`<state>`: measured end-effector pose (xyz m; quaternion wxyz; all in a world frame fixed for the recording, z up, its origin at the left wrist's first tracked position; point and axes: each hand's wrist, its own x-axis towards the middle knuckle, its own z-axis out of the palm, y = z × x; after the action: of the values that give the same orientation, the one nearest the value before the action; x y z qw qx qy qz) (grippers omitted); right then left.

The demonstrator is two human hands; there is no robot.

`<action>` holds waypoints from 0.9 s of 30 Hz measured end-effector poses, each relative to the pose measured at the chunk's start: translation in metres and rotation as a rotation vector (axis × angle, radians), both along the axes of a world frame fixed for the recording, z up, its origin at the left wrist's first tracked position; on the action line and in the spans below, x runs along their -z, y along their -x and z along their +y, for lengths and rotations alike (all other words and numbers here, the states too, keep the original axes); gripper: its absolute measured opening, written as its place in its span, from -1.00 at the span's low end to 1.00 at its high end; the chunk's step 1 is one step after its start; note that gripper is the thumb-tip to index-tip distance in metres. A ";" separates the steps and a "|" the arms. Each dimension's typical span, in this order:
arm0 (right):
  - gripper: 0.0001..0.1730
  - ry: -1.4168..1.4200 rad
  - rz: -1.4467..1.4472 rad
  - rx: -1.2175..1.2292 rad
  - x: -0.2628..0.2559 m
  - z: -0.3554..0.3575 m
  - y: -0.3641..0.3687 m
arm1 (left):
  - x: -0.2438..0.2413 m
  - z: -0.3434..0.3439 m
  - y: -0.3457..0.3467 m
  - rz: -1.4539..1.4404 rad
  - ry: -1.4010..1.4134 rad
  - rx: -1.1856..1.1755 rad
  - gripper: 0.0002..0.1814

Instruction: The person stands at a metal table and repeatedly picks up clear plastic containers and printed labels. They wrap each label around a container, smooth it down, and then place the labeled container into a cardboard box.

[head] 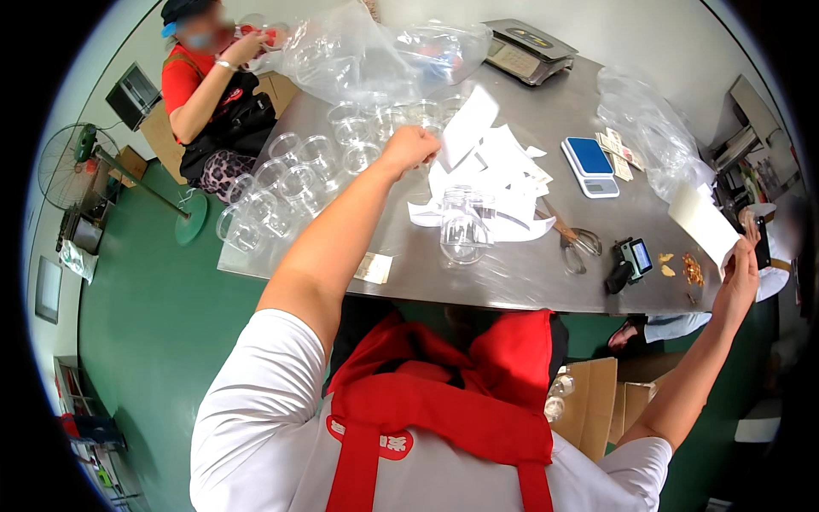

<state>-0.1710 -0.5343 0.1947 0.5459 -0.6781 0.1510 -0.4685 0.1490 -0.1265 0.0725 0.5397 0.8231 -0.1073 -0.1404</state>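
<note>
My left hand (413, 150) is raised over the steel table with its fingers pinched at the edge of a white paper sheet (471, 125). Far to the right, my right hand (740, 265) grips the lower end of another white paper strip (702, 221), held up above the table's right end. Between the hands lies a loose pile of white paper pieces (505, 166). A clear plastic jar (466, 227) stands in front of that pile, partly overlapping it in view. Rows of clear open jars (297, 182) fill the table's left side.
Scissors (572, 240), a small action camera (632, 262) and a blue-topped digital scale (588, 163) lie on the steel table (409, 281). A larger scale (530, 51) and plastic bags (358, 51) are behind. One person (211, 96) sits at left; another (777, 249) is at right.
</note>
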 end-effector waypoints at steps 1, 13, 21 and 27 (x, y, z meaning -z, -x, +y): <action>-0.78 0.036 0.025 -0.026 0.004 0.000 -0.002 | 0.013 0.001 -0.006 -0.009 -0.113 0.000 -0.78; -0.82 1.394 -0.186 -0.436 -0.019 0.192 -0.057 | -0.050 0.015 0.155 0.252 0.604 0.658 -0.35; -0.42 1.184 -0.106 -0.860 0.032 0.245 -0.072 | -0.027 0.063 0.212 0.467 1.022 0.150 -0.48; 0.09 0.229 0.379 -0.540 0.144 0.250 -0.140 | -0.017 0.089 0.222 0.328 0.996 -0.024 -0.43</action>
<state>-0.0315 -0.2841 0.0508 0.5325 -0.8254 0.0114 -0.1869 -0.0730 -0.0373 0.0897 0.8769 0.4352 -0.0656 -0.1934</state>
